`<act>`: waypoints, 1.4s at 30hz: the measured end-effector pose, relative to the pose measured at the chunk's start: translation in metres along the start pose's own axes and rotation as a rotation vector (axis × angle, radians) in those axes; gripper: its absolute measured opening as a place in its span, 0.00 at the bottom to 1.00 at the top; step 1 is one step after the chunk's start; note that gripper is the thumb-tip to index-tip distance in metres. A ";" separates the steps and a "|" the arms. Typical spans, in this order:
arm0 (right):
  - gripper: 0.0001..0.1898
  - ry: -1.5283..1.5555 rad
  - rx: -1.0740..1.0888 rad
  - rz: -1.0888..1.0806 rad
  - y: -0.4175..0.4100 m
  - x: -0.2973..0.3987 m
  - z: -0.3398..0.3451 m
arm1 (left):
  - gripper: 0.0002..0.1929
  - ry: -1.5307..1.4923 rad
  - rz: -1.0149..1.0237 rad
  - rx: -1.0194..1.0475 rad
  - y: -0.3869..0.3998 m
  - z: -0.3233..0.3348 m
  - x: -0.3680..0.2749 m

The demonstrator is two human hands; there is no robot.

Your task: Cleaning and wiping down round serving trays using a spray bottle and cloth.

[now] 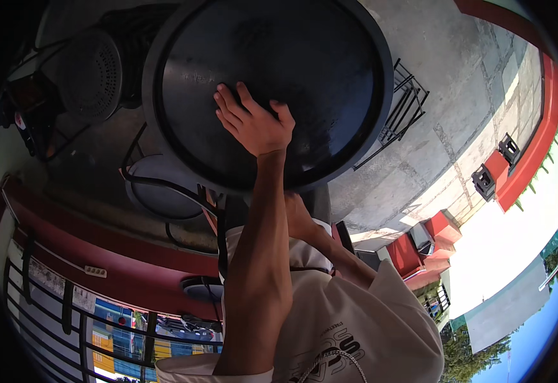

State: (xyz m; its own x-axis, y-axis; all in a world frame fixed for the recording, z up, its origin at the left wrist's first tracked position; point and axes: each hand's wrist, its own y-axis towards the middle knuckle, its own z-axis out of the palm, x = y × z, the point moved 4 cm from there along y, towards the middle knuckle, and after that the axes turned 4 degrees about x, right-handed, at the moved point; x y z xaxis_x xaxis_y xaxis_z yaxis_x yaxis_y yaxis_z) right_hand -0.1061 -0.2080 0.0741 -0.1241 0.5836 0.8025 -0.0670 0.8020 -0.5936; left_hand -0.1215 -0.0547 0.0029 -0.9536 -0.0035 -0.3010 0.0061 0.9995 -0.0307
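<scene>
A large round black tabletop or lid with a raised rim (336, 62) fills the upper middle, right in front of me. My left hand (260, 122) lies palm down on its surface, left of the centre, with fingers extended and thumb apart; nothing is held in it. Below the near rim is my right hand (299, 215), close against the underside. Its fingers are mostly hidden by the rim and my left forearm, so whether it grips anything cannot be told. What supports the round top is hidden beneath it.
Left stand a dark chair with a perforated round seat (94, 76) and a grey round-seated chair (164, 186). Black metal frames (406, 103) lie on the paved floor (427, 158) at right. A socket strip (95, 271) is on the red wall; black railings (82, 344) run lower left.
</scene>
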 end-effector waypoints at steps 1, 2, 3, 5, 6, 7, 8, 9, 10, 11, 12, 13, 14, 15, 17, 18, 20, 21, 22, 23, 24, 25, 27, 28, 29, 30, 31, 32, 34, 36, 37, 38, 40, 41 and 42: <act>0.22 -0.065 -0.004 0.069 -0.021 -0.006 -0.031 | 0.36 -0.004 -0.001 0.002 0.001 0.000 0.000; 0.26 -0.158 -0.102 0.177 -0.037 -0.013 -0.065 | 0.36 -0.003 -0.004 0.006 0.000 0.001 0.000; 0.27 -0.127 -0.221 0.263 -0.045 -0.021 -0.097 | 0.36 -0.002 -0.007 0.008 0.000 0.001 0.000; 0.26 -0.325 -0.415 0.229 -0.055 -0.022 -0.160 | 0.36 0.011 -0.001 0.006 0.000 0.002 0.001; 0.25 -0.382 -0.448 0.182 -0.053 -0.022 -0.184 | 0.36 0.013 -0.002 0.002 -0.001 0.003 0.001; 0.24 -0.419 -0.498 0.180 -0.051 -0.023 -0.199 | 0.36 0.013 0.002 0.001 -0.002 0.003 0.001; 0.22 -0.416 -0.525 0.124 -0.048 -0.022 -0.206 | 0.36 0.011 0.007 -0.002 -0.001 0.003 0.001; 0.20 -0.394 -0.565 0.112 -0.046 -0.023 -0.212 | 0.36 0.009 0.010 -0.002 -0.001 0.003 0.001; 0.19 -0.363 -0.603 0.092 -0.043 -0.024 -0.213 | 0.36 0.009 0.012 -0.003 -0.001 0.003 0.001; 0.19 -0.401 -0.599 0.095 -0.041 -0.024 -0.210 | 0.36 0.013 0.010 0.001 -0.002 0.003 0.001; 0.19 -0.430 -0.597 0.092 -0.038 -0.026 -0.205 | 0.36 0.017 0.008 0.004 -0.001 0.003 0.001; 0.19 -0.457 -0.593 0.074 -0.036 -0.027 -0.199 | 0.36 0.021 0.007 0.009 -0.001 0.003 0.001; 0.20 -0.489 -0.579 0.054 -0.033 -0.028 -0.194 | 0.36 0.018 0.013 0.001 -0.001 0.003 0.001; 0.25 -0.508 -0.580 0.074 -0.030 -0.032 -0.190 | 0.36 0.015 0.017 -0.006 -0.001 0.003 0.001; 0.29 -0.836 -0.651 -0.017 -0.025 -0.030 -0.187 | 0.36 0.017 0.020 -0.011 0.000 0.004 0.001; 0.30 -0.844 -0.649 -0.058 -0.022 -0.031 -0.187 | 0.36 0.022 0.018 -0.008 -0.001 0.004 0.001; 0.30 -0.864 -0.678 -0.120 -0.015 -0.034 -0.193 | 0.36 0.023 0.020 -0.008 -0.001 0.005 0.001; 0.29 -0.832 -0.683 -0.134 -0.011 -0.035 -0.197 | 0.36 0.023 0.022 -0.009 -0.002 0.004 0.002; 0.28 -0.800 -0.687 -0.150 -0.007 -0.035 -0.203 | 0.36 0.023 0.023 -0.011 -0.002 0.004 0.001; 0.27 -0.767 -0.690 -0.175 -0.002 -0.033 -0.208 | 0.36 0.024 0.018 -0.006 -0.002 0.004 0.002; 0.27 -0.761 -0.667 -0.170 0.004 -0.032 -0.214 | 0.36 0.026 0.013 0.003 -0.002 0.004 0.002; 0.26 -0.755 -0.643 -0.175 0.012 -0.029 -0.223 | 0.36 0.027 0.009 0.007 -0.002 0.004 0.002; 0.25 -0.747 -0.591 -0.193 0.030 -0.021 -0.240 | 0.36 0.038 0.003 0.016 -0.001 0.003 0.002; 0.24 -0.747 -0.559 -0.200 0.039 -0.015 -0.248 | 0.36 0.041 -0.002 0.022 -0.002 0.003 0.002; 0.23 -0.750 -0.523 -0.205 0.048 -0.010 -0.257 | 0.36 0.043 -0.001 0.023 -0.002 0.003 0.001; 0.22 -0.776 -0.495 -0.233 0.058 -0.002 -0.266 | 0.36 0.045 -0.002 0.024 -0.002 0.003 0.001; 0.22 -0.795 -0.452 -0.248 0.071 0.005 -0.274 | 0.36 0.049 -0.006 0.024 -0.002 0.003 0.002; 0.22 -0.813 -0.406 -0.264 0.084 0.013 -0.283 | 0.35 0.044 -0.006 0.024 -0.003 0.003 0.001; 0.25 -0.900 -0.344 -0.317 0.110 0.032 -0.295 | 0.35 0.038 -0.015 0.015 -0.004 0.004 0.002; 0.28 -0.910 -0.250 -0.340 0.142 0.051 -0.304 | 0.34 0.033 -0.033 0.018 -0.004 0.005 0.002; 0.29 -0.915 -0.200 -0.354 0.159 0.063 -0.307 | 0.34 0.032 -0.046 0.019 -0.005 0.005 0.003; 0.31 -0.921 -0.136 -0.389 0.176 0.076 -0.308 | 0.34 0.029 -0.055 0.011 -0.005 0.005 0.003; 0.32 -0.998 -0.008 -0.466 0.210 0.103 -0.305 | 0.34 0.023 -0.064 -0.002 -0.005 0.004 0.003; 0.33 -1.038 0.052 -0.480 0.224 0.116 -0.299 | 0.34 0.016 -0.080 0.007 -0.008 0.002 0.003; 0.34 -1.119 0.095 -0.492 0.241 0.128 -0.292 | 0.34 0.005 -0.090 0.000 -0.007 0.002 0.003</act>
State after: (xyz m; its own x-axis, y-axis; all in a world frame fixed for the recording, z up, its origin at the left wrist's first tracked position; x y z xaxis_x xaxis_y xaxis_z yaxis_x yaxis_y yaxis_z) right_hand 0.1510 0.0969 0.0512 -0.8441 -0.2479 0.4755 -0.4131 0.8660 -0.2818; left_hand -0.1237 -0.0620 0.0001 -0.9520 -0.0927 -0.2919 -0.0793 0.9952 -0.0572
